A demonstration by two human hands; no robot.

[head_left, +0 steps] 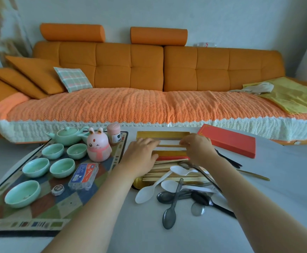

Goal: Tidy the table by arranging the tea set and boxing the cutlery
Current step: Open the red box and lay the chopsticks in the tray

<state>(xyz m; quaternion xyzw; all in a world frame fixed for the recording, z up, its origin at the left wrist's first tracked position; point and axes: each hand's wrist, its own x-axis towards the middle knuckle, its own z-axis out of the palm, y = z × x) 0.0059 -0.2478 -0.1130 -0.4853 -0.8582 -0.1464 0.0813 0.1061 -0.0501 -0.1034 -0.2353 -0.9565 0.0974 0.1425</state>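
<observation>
Both hands sit over the open gold-lined cutlery box [162,134], hiding most of its inside; white and gold strips show between them. Left hand [142,153] lies flat, fingers spread, palm down on the box's left part, gripping nothing visible. Right hand [197,147] has fingers curled, pinching the end of a thin wooden chopstick [169,146] lying across the box. Loose wooden chopsticks [169,171] are piled just below the box, partly under the forearms. White plastic spoons [149,190] and translucent grey plastic spoons [171,210] lie tangled in front; count unclear. Red flat box lid [229,141] rests right of the box. Pale green ceramic teapot [67,135] and five matching cups [53,151] sit on the patterned tray mat [39,207], left.
</observation>
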